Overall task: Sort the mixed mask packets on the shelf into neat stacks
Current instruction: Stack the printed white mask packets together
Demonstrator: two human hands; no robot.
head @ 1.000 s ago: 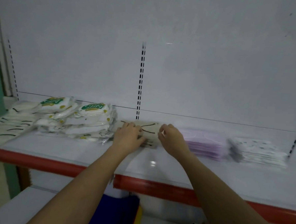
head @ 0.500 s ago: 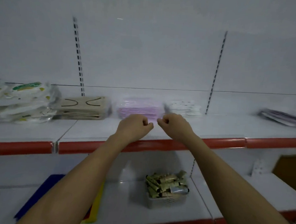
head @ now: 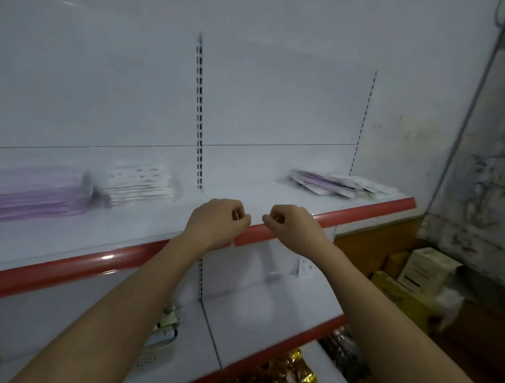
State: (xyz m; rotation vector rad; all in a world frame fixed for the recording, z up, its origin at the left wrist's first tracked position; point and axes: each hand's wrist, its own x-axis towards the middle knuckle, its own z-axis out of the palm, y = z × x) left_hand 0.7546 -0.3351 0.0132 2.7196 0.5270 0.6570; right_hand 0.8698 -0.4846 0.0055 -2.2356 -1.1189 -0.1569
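Note:
A purple mask stack [head: 31, 196] lies at the left of the white shelf [head: 239, 196], blurred by motion. Beside it sits a white patterned mask stack [head: 140, 182]. A loose mixed pile of mask packets [head: 339, 182] lies at the shelf's far right. My left hand [head: 217, 221] and my right hand [head: 295, 225] hover side by side over the red front edge [head: 255, 235], fingers curled, holding nothing. Both hands are apart from every stack.
A lower shelf [head: 268, 309] carries a small basket of packets [head: 162, 330]. Gold wrapped items [head: 277, 374] lie below. Cardboard boxes [head: 419, 270] stand on the floor at the right, against a stained wall [head: 482, 144].
The view has swung to the right along the shelf. My hands left the beige stack, curled up, and now hover empty between the white stack and the mixed pile.

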